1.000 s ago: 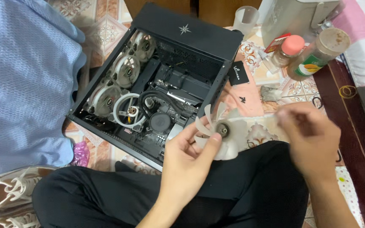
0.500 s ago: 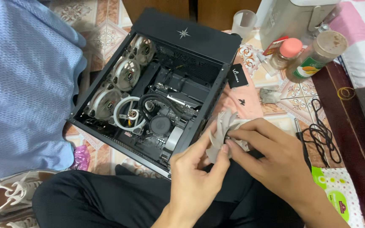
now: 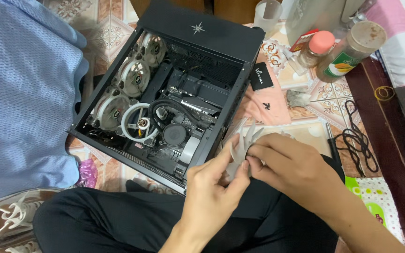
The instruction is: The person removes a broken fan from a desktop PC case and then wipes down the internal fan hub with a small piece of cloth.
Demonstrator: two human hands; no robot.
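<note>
On the far left a blue cloth [image 3: 22, 89] lies on the patterned tiled floor [image 3: 97, 21], with a white shoe [image 3: 10, 218] below it. Next comes the open black computer case [image 3: 202, 33], lying on its side, three pale fans [image 3: 132, 77] along its left wall and a round cooler pump [image 3: 173, 134] with black hoses in the middle.

Just right of the case, above the black-trousered lap, the left hand [image 3: 212, 187] and right hand [image 3: 289, 164] meet on a loose white fan blade wheel [image 3: 241, 147]. Both sets of fingers are closed on it, left fingertips pinching the lower blades, right fingers curled over its hub side. This looks like cleaning or checking the detached wheel; any further turn needs a light grip on the thin blades.

Farther right lie a pink cloth [image 3: 266, 105], a black cable [image 3: 359, 140] and two bottles [image 3: 348, 51].
</note>
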